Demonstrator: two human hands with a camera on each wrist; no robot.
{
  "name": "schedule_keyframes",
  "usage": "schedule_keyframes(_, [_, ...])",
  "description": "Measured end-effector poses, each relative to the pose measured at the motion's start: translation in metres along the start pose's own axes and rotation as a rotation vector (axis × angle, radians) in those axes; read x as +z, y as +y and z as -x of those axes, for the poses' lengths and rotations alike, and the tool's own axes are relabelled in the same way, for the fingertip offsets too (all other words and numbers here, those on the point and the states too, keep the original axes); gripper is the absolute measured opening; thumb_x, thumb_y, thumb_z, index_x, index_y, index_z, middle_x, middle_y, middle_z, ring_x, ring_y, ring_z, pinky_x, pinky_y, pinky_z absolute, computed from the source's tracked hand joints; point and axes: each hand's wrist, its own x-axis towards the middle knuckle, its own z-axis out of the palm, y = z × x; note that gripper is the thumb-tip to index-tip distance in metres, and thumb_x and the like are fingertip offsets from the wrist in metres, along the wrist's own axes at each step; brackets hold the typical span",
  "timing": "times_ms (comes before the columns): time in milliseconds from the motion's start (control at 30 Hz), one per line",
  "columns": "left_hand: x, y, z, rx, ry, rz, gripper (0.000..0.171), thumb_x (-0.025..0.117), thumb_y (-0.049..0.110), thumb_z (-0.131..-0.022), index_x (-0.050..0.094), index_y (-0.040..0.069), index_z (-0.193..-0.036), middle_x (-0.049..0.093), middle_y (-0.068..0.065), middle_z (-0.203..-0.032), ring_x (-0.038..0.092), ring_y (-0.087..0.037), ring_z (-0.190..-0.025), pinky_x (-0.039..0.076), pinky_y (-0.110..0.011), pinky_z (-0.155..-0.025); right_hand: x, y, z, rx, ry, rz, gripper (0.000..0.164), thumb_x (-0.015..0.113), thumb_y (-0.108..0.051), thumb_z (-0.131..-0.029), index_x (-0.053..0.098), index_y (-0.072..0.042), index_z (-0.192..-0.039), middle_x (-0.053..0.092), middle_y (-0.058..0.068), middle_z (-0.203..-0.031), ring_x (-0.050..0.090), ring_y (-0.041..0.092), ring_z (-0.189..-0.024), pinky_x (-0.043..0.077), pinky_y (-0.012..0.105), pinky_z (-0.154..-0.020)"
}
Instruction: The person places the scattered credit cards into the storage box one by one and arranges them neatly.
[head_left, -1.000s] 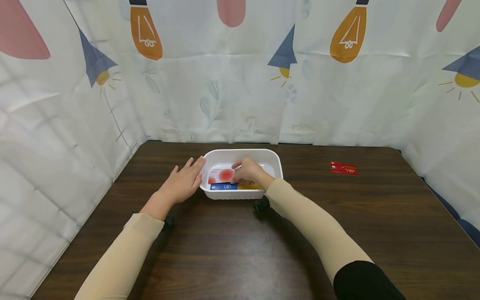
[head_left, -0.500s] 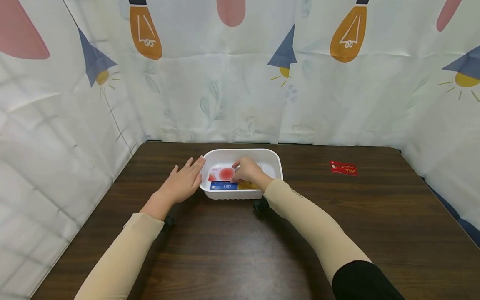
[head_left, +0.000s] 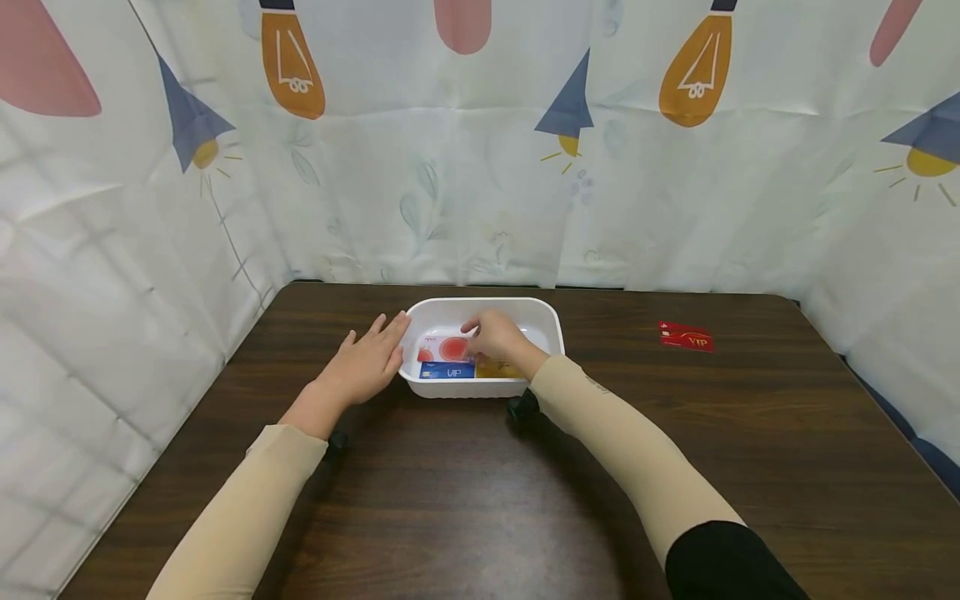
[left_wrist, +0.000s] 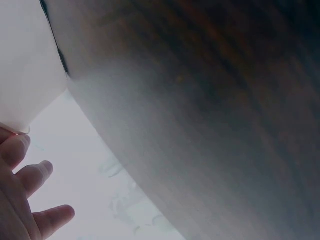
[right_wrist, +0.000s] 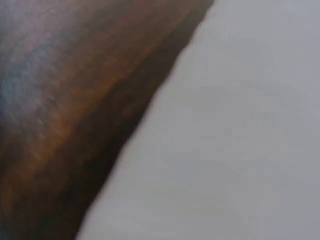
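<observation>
A white plastic tray [head_left: 536, 310] stands near the back of the table with several cards in it. My left hand [head_left: 360, 367] has its fingers straight, and their tips rest at the tray's left rim; in the left wrist view the fingers [left_wrist: 37, 177] are spread. My right hand [head_left: 497, 337] is inside the tray, thumb and forefinger apart, close over the right end of a white card with red circles [head_left: 442, 348]. Below that card lie a blue VIP card [head_left: 447, 371] and a gold card [head_left: 497, 369], the latter partly hidden by my right hand. The tray's white wall [right_wrist: 215, 130] fills much of the right wrist view.
A red VIP card [head_left: 686, 337] lies on the dark wooden table [head_left: 450, 492], well to the right of the tray. Behind the table and along both sides hangs a white printed curtain [head_left: 480, 208].
The white card with red circles has shifted slightly up, toward the far side, and now lies along the blue card's edge. My right thumb has risen off it. The left hand has kept still.
</observation>
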Motion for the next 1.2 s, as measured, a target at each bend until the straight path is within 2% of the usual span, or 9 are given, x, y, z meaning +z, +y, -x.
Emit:
schedule_keyframes(100, [0.000,0.000,0.000,-0.001,0.000,-0.003,0.061,0.037,0.027,-0.110,0.020,0.006,-0.164,0.022,-0.013,-0.168,0.018,-0.040,-0.154,0.017,-0.074,-0.114,-0.009,-0.001,0.002,-0.056,0.014,-0.015,0.035,0.077,-0.004,-0.089,0.072,0.001,-0.124,0.070,0.011,-0.091,0.064,0.016,-0.072,0.054,0.024,-0.067])
schedule_keyframes(200, [0.000,0.001,0.001,-0.001,0.003,-0.003,0.061,0.038,0.027,-0.109,0.021,0.005,-0.164,0.023,-0.014,-0.168,0.019,-0.041,-0.153,0.017,-0.074,-0.114,-0.020,-0.003,0.006,-0.091,0.028,-0.066,0.029,0.072,-0.003,-0.094,0.072,0.002,-0.123,0.072,0.013,-0.094,0.069,0.021,-0.078,0.059,0.029,-0.076])
schedule_keyframes(433, [0.000,0.000,0.003,-0.004,0.005,0.007,0.062,0.039,0.028,-0.109,0.020,0.005,-0.164,0.024,-0.015,-0.167,0.019,-0.042,-0.153,0.017,-0.074,-0.114,-0.048,-0.005,0.023,-0.173,0.016,-0.110,0.027,0.063,-0.006,-0.101,0.070,0.003,-0.126,0.071,0.020,-0.118,0.072,0.030,-0.099,0.058,0.043,-0.091])
schedule_keyframes(567, [0.000,0.000,0.003,0.002,0.012,0.006,0.061,0.039,0.027,-0.109,0.020,0.004,-0.163,0.025,-0.015,-0.167,0.020,-0.042,-0.153,0.017,-0.075,-0.113,-0.064,-0.005,0.037,-0.257,0.021,-0.097,0.026,0.063,-0.007,-0.101,0.071,0.002,-0.124,0.070,0.021,-0.121,0.071,0.032,-0.101,0.057,0.044,-0.091])
schedule_keyframes(767, [0.000,0.000,0.003,0.003,0.011,0.006,0.061,0.038,0.026,-0.109,0.020,0.004,-0.163,0.024,-0.016,-0.167,0.019,-0.042,-0.153,0.016,-0.075,-0.113,-0.086,0.001,0.059,-0.350,0.070,-0.081,0.023,0.064,-0.009,-0.102,0.073,-0.001,-0.121,0.073,0.013,-0.112,0.070,0.026,-0.094,0.057,0.045,-0.090])
schedule_keyframes(933, [0.000,0.000,0.004,0.005,0.011,0.006,0.061,0.039,0.026,-0.109,0.021,0.004,-0.163,0.024,-0.016,-0.167,0.019,-0.042,-0.153,0.016,-0.075,-0.113,-0.100,0.010,0.074,-0.380,0.104,-0.106,0.022,0.063,-0.009,-0.102,0.073,-0.002,-0.120,0.073,0.011,-0.109,0.069,0.028,-0.097,0.057,0.041,-0.088])
schedule_keyframes(1067, [0.000,0.000,0.003,0.007,0.014,0.006,0.061,0.039,0.026,-0.109,0.021,0.004,-0.163,0.024,-0.016,-0.167,0.019,-0.042,-0.153,0.016,-0.075,-0.113,-0.110,0.021,0.083,-0.406,0.117,-0.159,0.023,0.063,-0.008,-0.102,0.071,0.001,-0.121,0.072,0.013,-0.113,0.068,0.028,-0.099,0.056,0.043,-0.089])
schedule_keyframes(1200, [0.000,0.000,0.003,0.006,0.017,0.008,0.061,0.039,0.026,-0.109,0.021,0.003,-0.163,0.024,-0.016,-0.167,0.019,-0.043,-0.153,0.016,-0.075,-0.113,-0.121,0.031,0.093,-0.410,0.144,-0.196,0.025,0.062,-0.005,-0.102,0.069,0.004,-0.124,0.071,0.016,-0.117,0.069,0.025,-0.101,0.057,0.036,-0.089])
